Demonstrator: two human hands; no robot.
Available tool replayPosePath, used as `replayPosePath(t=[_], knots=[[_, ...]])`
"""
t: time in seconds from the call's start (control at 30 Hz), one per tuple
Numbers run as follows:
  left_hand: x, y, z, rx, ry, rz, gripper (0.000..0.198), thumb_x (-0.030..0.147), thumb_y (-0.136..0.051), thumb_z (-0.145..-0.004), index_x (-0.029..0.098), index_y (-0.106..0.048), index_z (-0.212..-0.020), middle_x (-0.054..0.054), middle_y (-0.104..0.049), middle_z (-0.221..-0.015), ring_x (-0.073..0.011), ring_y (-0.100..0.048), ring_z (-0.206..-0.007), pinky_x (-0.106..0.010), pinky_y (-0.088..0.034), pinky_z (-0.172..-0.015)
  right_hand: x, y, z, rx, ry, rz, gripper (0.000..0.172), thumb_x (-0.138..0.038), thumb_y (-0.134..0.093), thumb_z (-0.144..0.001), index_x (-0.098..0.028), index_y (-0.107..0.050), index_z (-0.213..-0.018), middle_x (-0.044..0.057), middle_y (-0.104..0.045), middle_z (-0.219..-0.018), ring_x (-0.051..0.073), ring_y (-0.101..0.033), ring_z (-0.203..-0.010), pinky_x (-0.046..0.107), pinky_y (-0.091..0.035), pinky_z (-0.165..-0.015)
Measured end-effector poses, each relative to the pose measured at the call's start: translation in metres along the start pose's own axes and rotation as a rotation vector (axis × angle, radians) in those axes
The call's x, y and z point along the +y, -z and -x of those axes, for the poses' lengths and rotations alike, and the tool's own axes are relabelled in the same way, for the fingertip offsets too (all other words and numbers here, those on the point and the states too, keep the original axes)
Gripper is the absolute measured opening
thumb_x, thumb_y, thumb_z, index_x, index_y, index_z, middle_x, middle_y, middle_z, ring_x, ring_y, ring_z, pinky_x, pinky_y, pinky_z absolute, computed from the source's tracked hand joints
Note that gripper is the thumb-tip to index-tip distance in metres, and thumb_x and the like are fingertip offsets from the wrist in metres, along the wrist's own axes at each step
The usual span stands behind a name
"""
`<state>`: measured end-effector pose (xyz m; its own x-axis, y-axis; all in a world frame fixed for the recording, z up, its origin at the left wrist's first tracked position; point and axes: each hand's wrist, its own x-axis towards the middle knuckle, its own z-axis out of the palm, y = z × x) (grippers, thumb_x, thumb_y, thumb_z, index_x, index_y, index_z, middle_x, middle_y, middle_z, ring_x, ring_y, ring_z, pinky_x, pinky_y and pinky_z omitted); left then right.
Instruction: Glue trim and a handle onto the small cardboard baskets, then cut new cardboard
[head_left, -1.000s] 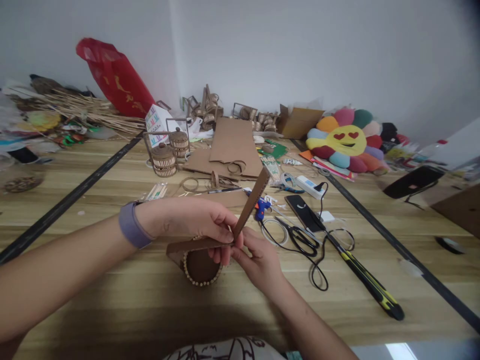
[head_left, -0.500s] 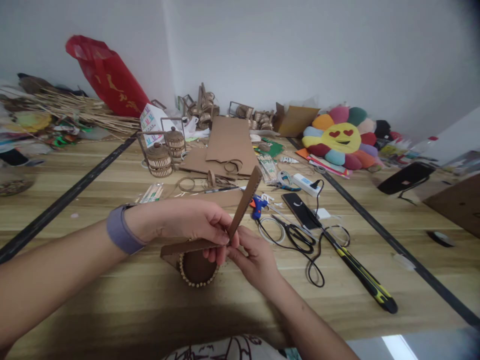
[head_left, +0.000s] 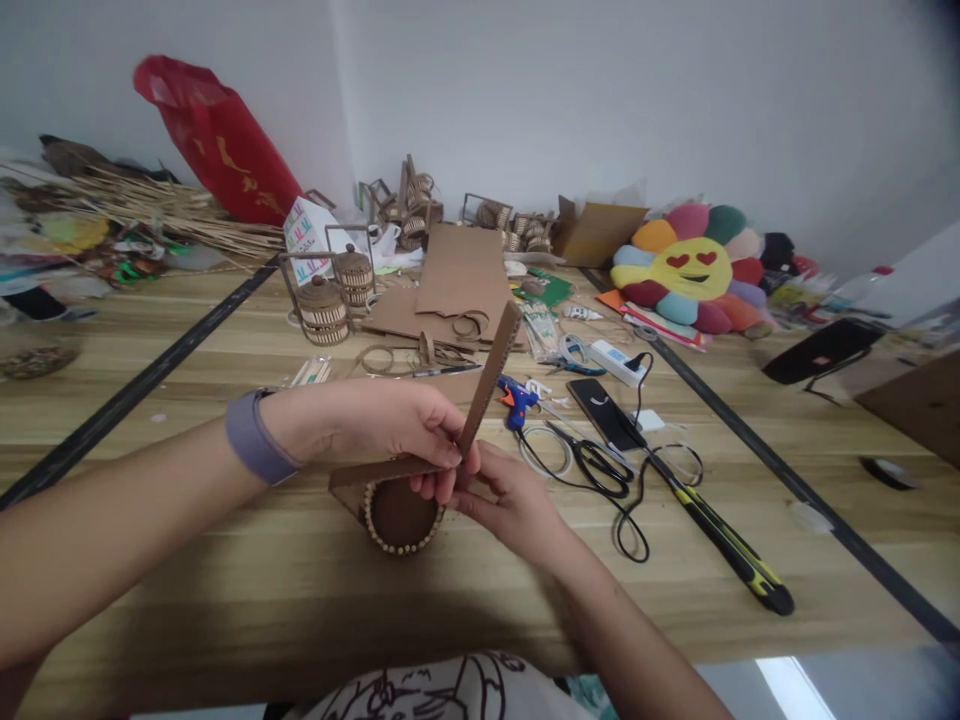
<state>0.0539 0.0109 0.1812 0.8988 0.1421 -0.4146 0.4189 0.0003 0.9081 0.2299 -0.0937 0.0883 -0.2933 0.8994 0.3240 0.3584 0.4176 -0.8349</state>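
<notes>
Both hands meet over the wooden table at the fold of a bent brown cardboard strip [head_left: 491,370]. My left hand [head_left: 390,430], with a purple band on the wrist, is closed on the flat lower part of the strip. The fingers of my right hand [head_left: 506,500] pinch the same strip at the bend, from below. The strip's upper part rises slantwise away from me. Under the hands a round cardboard piece ringed with small sticks [head_left: 397,518] rests on the table, partly hidden by the strip.
To the right lie black scissors [head_left: 600,468], a yellow-black utility knife [head_left: 739,560], a blue glue gun [head_left: 516,400], a phone [head_left: 600,412] and a power strip with black cable. Cardboard sheets [head_left: 461,280], small stick lanterns [head_left: 326,312], a red bag and a flower cushion [head_left: 694,270] are behind.
Hands and strip keep the same grip. The view has shifted slightly, and the strip and hands sit a little higher in the picture than before.
</notes>
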Motion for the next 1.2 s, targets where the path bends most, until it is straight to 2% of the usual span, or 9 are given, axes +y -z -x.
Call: replayPosePath(t=[0.13, 0.3, 0.53, 0.67, 0.77, 0.9, 1.0, 1.2], knots=[[0.002, 0.001, 0.0, -0.021, -0.001, 0.011, 0.018, 0.035, -0.071, -0.083, 0.018, -0.064, -0.088, 0.002, -0.069, -0.068, -0.0115, -0.059, -0.059, -0.023, -0.048, -0.059, 0.013, 0.002, 0.004, -0.093, -0.078, -0.037, 0.005, -0.021, -0.069, -0.089, -0.019, -0.067, -0.093, 0.006, -0.069, -0.1, 0.02, -0.064, -0.093, 0.033, -0.051, -0.085], [0.004, 0.0, 0.002, -0.01, 0.022, -0.027, 0.019, 0.036, -0.07, -0.084, 0.019, -0.064, -0.088, 0.002, -0.068, -0.067, -0.0115, -0.059, -0.058, -0.023, -0.047, -0.057, 0.032, -0.01, 0.014, -0.12, -0.206, -0.031, 0.019, -0.013, -0.063, -0.088, -0.018, -0.069, -0.105, 0.005, -0.072, -0.099, 0.018, -0.066, -0.082, 0.029, -0.051, -0.075], [0.004, 0.0, 0.002, -0.001, 0.03, -0.071, 0.015, 0.034, -0.067, -0.085, 0.019, -0.065, -0.088, 0.001, -0.068, -0.067, -0.0125, -0.059, -0.058, -0.023, -0.048, -0.056, 0.035, -0.028, 0.015, -0.164, -0.238, 0.055, 0.023, -0.006, -0.062, -0.083, -0.019, -0.068, -0.1, 0.002, -0.074, -0.091, 0.018, -0.067, -0.081, 0.027, -0.049, -0.073], [0.001, 0.0, 0.001, -0.016, 0.005, -0.076, 0.017, 0.036, -0.066, -0.086, 0.019, -0.065, -0.084, 0.001, -0.068, -0.065, -0.013, -0.059, -0.057, -0.023, -0.048, -0.057, 0.044, -0.036, 0.019, -0.125, -0.265, 0.056, 0.039, -0.001, -0.061, -0.077, -0.019, -0.062, -0.111, 0.0, -0.072, -0.087, 0.017, -0.066, -0.077, 0.025, -0.049, -0.067], [0.0, -0.001, 0.001, -0.032, 0.004, -0.055, 0.018, 0.037, -0.066, -0.086, 0.019, -0.064, -0.084, 0.002, -0.067, -0.062, -0.0124, -0.059, -0.056, -0.022, -0.046, -0.056, 0.049, -0.039, 0.022, -0.115, -0.234, 0.025, 0.05, 0.001, -0.058, -0.075, -0.02, -0.058, -0.12, 0.001, -0.071, -0.092, 0.017, -0.066, -0.08, 0.025, -0.05, -0.069], [0.002, -0.001, 0.002, -0.037, 0.04, -0.058, 0.017, 0.036, -0.065, -0.086, 0.019, -0.064, -0.088, 0.002, -0.067, -0.062, -0.0127, -0.059, -0.056, -0.023, -0.047, -0.056, 0.051, -0.039, 0.024, -0.12, -0.247, -0.04, 0.046, 0.004, -0.053, -0.073, -0.021, -0.06, -0.11, -0.001, -0.071, -0.092, 0.015, -0.066, -0.078, 0.023, -0.05, -0.068], [0.005, -0.001, 0.002, -0.026, 0.06, -0.084, 0.016, 0.035, -0.065, -0.086, 0.019, -0.064, -0.086, 0.002, -0.067, -0.062, -0.0133, -0.06, -0.056, -0.024, -0.047, -0.056, 0.05, -0.039, 0.025, -0.113, -0.275, 0.021, 0.037, 0.003, -0.056, -0.072, -0.02, -0.061, -0.1, -0.002, -0.07, -0.085, 0.015, -0.064, -0.074, 0.023, -0.047, -0.066], [0.006, 0.002, 0.002, -0.028, 0.042, -0.083, 0.017, 0.036, -0.066, -0.086, 0.019, -0.063, -0.088, 0.002, -0.067, -0.061, -0.0141, -0.059, -0.056, -0.025, -0.046, -0.056, 0.05, -0.048, 0.028, -0.123, -0.32, 0.014, 0.042, -0.006, -0.065, -0.075, -0.02, -0.058, -0.114, 0.001, -0.07, -0.092, 0.018, -0.065, -0.079, 0.026, -0.048, -0.069]])
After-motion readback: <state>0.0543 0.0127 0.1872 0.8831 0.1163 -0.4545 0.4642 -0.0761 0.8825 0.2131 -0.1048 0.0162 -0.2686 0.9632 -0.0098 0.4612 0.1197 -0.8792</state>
